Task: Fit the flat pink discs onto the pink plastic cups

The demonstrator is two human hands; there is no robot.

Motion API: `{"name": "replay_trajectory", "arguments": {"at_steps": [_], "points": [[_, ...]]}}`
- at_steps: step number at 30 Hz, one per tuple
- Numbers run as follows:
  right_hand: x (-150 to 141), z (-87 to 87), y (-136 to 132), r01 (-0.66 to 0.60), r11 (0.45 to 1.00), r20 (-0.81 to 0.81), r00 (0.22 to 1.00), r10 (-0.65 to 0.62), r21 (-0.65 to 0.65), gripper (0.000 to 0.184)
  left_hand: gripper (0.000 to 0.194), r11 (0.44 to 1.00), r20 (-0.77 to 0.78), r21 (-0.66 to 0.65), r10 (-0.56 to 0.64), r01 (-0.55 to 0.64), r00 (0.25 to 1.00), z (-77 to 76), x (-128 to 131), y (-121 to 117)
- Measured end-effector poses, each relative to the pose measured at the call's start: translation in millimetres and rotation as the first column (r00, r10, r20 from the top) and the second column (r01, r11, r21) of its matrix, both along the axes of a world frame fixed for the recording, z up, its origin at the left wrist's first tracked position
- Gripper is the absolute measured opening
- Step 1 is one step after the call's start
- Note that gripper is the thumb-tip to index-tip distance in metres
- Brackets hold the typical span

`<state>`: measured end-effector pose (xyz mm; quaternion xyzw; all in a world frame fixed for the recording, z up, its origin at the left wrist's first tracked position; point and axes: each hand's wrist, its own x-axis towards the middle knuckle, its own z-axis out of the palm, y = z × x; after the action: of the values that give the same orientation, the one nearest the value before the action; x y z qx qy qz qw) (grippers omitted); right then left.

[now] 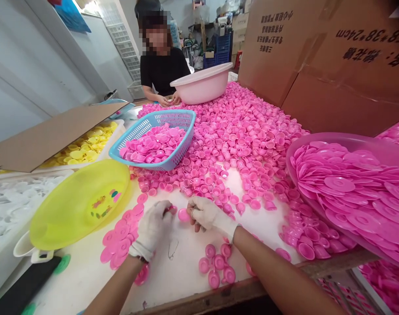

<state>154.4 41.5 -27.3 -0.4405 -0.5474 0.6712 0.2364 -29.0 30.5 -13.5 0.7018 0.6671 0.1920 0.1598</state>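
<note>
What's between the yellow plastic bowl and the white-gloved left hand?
In the head view, overlapping round pink plastic discs lie between the yellow plastic bowl and the white-gloved left hand.

Head-worn camera faces forward and down, close to white-gloved left hand (152,228) and right hand (210,216), over flat white worktop (174,275).

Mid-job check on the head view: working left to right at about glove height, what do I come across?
White pieces, yellow basin, flat pink discs, left gloved hand, round pink piece at the right fingertips, right gloved hand, pink basin heaped with discs.
</note>
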Motion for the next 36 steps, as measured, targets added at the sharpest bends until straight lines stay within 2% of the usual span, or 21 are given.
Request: {"name": "replay_trajectory", "arguments": {"at_steps": [3,5,8,11,14,16,21,26,31,36], "points": [[2,0.9,1,0.012,1.0,-0.031,0.999,-0.013,-0.022,0.007,0.016,0.997,0.205,-0.065,-0.036,0.05,0.978,-0.5,9,-26],[0,-0.4,1,0.007,0.998,-0.052,0.999,-0.01,-0.066,0.007,0.017,0.988,0.403,-0.153,0.056,0.007,0.914,-1.1,12,-35],[-7,-3.8,-1,0.004,0.991,-0.072,0.997,-0.013,-0.131,0.008,0.024,0.933,0.613,-0.359,0.255,-0.023,0.748,-2.0,12,-37],[-17,-5.6,-3,0.024,0.985,-0.029,0.999,-0.03,-0.171,0.009,0.028,0.851,0.679,-0.524,0.384,0.046,0.625,-2.6,11,-32],[-22,-5.3,-4,0.051,0.979,0.015,0.999,-0.049,-0.199,0.012,0.032,0.813,0.684,-0.576,0.427,0.079,0.592,-3.5,10,-25],[-23,-5.3,-3,0.043,0.973,0.009,0.999,-0.042,-0.227,0.015,0.034,0.795,0.683,-0.599,0.441,0.099,0.583,-5.2,8,-20],[-23,-6.6,0,-0.077,0.959,-0.058,0.996,0.063,-0.274,0.015,0.036,0.732,0.663,-0.662,0.473,0.16,0.581,-14.6,1,-6],[-24,-4.4,-1,-0.114,0.957,-0.076,0.992,0.097,-0.266,0.014,0.036,0.737,0.664,-0.651,0.434,0.184,0.609,-16.9,-1,-2],[-25,-5.0,-1,-0.088,0.971,-0.043,0.996,0.08,-0.22,0.008,0.032,0.781,0.667,-0.586,0.311,0.218,0.677,-5.8,0,-7],[-26,-5.3,7,-0.147,0.95,-0.017,0.989,0.148,-0.276,0.009,0.03,0.787,0.519,-0.596,0.227,0.158,0.824,-0.5,4,0]]}}
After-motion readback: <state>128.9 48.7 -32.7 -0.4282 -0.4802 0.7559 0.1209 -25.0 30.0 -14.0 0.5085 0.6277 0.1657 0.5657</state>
